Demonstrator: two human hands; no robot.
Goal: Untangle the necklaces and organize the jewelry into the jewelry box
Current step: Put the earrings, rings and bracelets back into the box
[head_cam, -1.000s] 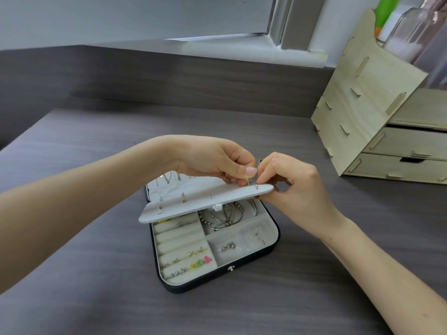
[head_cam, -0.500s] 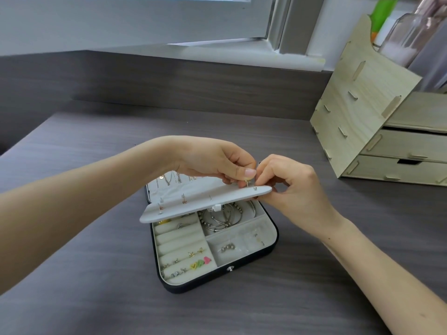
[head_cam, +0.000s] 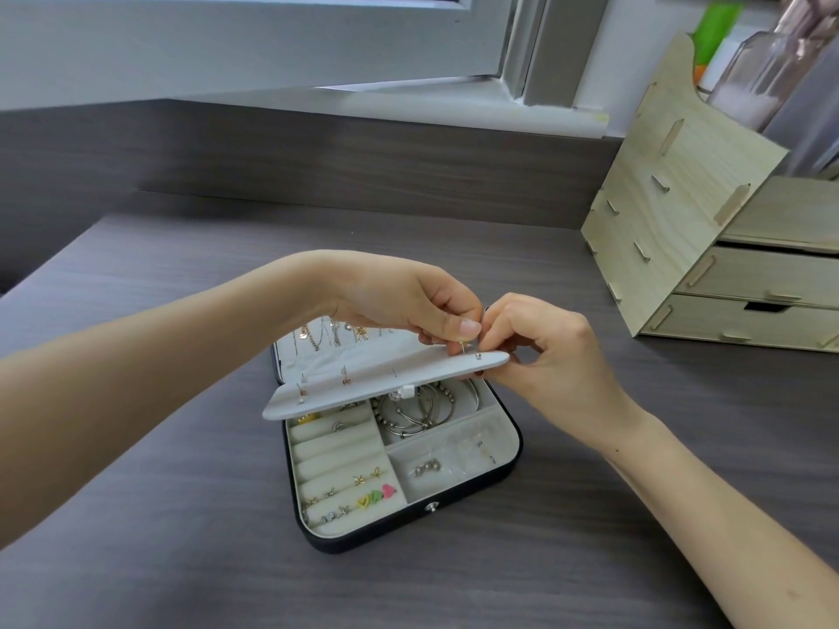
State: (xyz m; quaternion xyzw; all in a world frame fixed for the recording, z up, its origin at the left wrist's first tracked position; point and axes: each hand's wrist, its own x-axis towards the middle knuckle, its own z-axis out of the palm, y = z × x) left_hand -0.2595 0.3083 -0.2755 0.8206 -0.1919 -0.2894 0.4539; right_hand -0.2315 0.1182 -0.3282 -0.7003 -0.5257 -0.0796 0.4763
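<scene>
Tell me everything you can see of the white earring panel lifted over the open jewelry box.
The earring panel is a flat, pale grey-white board with rounded corners, seemingly padded fabric. It is raised over the jewelry box tray, sloping down to the left. Several small earrings are stuck through it, and a small white tab sits on its front edge. The right hand pinches its right end; the left hand pinches a thin gold earring standing on it there.

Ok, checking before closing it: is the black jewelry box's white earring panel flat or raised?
Raised: the white earring panel slants above the silver bangles, its end held by the right hand.
</scene>
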